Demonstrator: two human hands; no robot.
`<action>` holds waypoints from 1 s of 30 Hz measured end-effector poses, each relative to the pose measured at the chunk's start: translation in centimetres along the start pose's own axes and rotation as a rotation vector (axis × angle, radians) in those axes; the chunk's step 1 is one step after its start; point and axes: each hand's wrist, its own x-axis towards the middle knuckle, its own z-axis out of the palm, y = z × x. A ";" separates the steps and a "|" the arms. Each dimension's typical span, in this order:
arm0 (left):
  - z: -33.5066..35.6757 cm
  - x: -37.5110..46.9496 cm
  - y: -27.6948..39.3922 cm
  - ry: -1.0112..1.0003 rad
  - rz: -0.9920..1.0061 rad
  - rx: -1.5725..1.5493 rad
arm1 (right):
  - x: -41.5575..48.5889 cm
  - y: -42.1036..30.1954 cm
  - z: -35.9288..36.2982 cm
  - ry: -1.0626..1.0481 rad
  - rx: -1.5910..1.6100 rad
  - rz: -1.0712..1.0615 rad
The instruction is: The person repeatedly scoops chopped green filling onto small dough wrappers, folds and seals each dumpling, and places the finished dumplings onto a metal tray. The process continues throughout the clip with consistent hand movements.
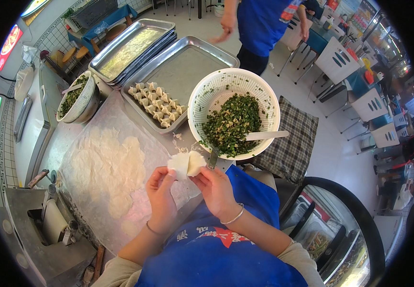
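Between my two hands are thin white dough wrappers (179,165), seen as two overlapping pieces or one folded piece; I cannot tell which. My left hand (161,192) pinches the left edge with thumb and fingers. The right edge is in the fingers of my right hand (216,190). Just beyond them stands a white perforated plastic basin (198,107) with chopped green filling (232,125). A flat pale spatula (267,135) rests in the filling, its end over the rim. Rows of folded dumplings (158,104) sit in the near left part of a metal tray (192,57).
Many flat wrappers (110,161) lie on a plastic-covered worktop at left. Stacked metal trays (131,46) and a second filling bowl (79,98) stand behind. A dough roller machine (52,222) is near left, a checked stool (293,140) right. Another person (260,25) stands beyond the tray.
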 end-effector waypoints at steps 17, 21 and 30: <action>-1.1 2.1 0.9 -0.383 0.000 0.609 | -0.4 -1.6 -5.3 -0.265 -0.100 0.040; 1.0 2.5 0.2 -0.462 -0.116 0.488 | -1.1 -2.5 -5.6 -0.322 -0.156 0.157; 3.1 3.8 0.6 -0.681 0.243 0.851 | -0.7 -3.0 -6.3 -0.449 -0.254 0.295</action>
